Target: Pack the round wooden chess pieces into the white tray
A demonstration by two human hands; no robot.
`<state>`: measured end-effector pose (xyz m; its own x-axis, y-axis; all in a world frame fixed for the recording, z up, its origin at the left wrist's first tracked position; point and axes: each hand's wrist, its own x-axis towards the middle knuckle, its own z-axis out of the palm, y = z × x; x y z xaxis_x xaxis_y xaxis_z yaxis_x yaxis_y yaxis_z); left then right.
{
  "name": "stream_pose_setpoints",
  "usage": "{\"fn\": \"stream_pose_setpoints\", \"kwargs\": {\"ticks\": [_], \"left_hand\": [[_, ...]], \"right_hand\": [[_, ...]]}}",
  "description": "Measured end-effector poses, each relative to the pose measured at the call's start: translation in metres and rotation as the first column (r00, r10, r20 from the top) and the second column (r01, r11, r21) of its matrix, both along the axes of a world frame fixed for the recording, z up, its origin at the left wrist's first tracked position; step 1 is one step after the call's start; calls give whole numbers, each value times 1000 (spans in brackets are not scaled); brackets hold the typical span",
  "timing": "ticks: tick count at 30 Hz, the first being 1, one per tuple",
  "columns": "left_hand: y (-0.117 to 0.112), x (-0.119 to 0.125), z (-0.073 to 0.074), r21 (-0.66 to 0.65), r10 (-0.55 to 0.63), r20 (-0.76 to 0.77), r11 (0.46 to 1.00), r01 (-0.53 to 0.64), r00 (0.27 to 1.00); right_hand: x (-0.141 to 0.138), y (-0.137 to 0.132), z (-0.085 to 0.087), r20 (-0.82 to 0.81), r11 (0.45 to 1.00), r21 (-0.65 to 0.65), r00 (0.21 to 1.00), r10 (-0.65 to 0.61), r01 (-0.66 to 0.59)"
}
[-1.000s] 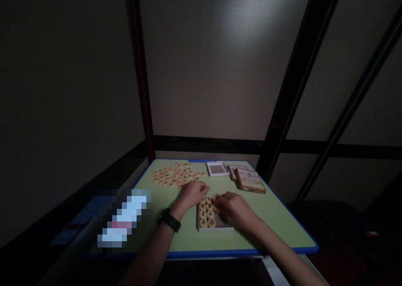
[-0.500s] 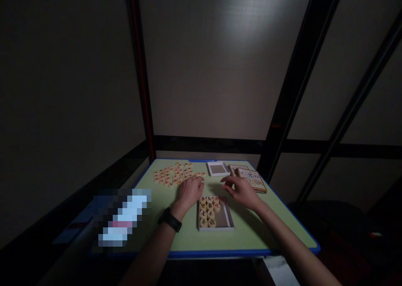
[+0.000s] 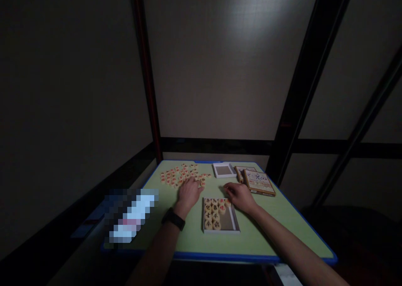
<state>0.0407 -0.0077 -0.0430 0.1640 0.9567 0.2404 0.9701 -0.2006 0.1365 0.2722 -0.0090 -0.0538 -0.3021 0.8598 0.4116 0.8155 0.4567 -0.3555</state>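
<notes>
On a green table lies a shallow white box holding several round cream game pieces with dark and red marks. My left hand, a black watch on its wrist, rests palm down at the near edge of a spread of loose red-marked pieces, fingers curled over them. My right hand sits just beyond the box's far right corner, fingers bent down to the table near a piece there. What either hand's fingers hold is hidden.
A small empty white tray sits at the back of the table. Two brown patterned boxes lie at the back right. A blurred patch covers the table's left side. Dark frame bars rise behind the table.
My right hand left the box, swung out toward the patterned boxes, then came back to the box's far right corner. My left hand slid forward onto the loose pieces. The view shifted slightly.
</notes>
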Motion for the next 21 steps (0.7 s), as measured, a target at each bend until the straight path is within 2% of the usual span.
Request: {"fn": "stream_pose_setpoints", "kwargs": {"ticks": [2,7,10,15,21], "left_hand": [[1,-1,0,19,-14,8,1000,13,1000],[1,1,2,38,-145,2,989,145,989],[2,3,1,36,-169,-4,985,169,986],[3,3,-1,43,-142,4,989,142,990],[-1,5,1,61,-56,-30,996,57,998]], "right_hand": [[-2,-2,1,15,1000,-10,1000,-7,7],[-4,-2,3,40,999,-7,998,-45,45],[-3,-2,2,46,999,-7,998,-41,41],[-2,-1,1,46,999,6,998,-47,47],[0,0,1,32,998,19,998,-53,53]]}}
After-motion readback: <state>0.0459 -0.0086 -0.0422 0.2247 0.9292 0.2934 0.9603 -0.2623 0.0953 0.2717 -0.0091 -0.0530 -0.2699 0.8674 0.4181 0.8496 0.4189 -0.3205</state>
